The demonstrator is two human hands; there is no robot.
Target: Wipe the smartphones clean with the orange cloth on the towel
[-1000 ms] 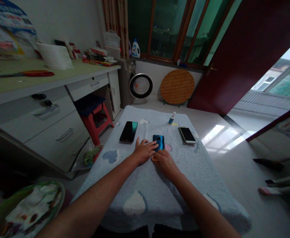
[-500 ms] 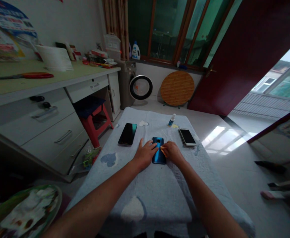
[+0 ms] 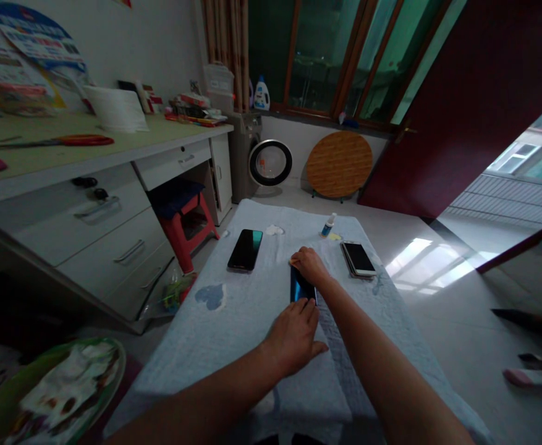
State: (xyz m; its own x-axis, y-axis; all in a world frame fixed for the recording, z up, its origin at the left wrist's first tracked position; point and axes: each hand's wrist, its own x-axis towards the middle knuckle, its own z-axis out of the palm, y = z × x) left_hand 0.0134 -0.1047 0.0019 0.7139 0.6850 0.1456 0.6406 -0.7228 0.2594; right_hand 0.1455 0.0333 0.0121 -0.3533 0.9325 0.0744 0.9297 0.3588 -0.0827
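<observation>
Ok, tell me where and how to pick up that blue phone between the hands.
Probably grip the blue phone by its two long edges, from above. It lies flat on the cloth-covered table; the right hand covers its far end and the left hand its near end, so only the long sides are exposed.

We see a dark blue phone (image 3: 301,288) lying flat on the pale cloth-covered table, lengthwise away from us, its far end and near end both covered.
</observation>
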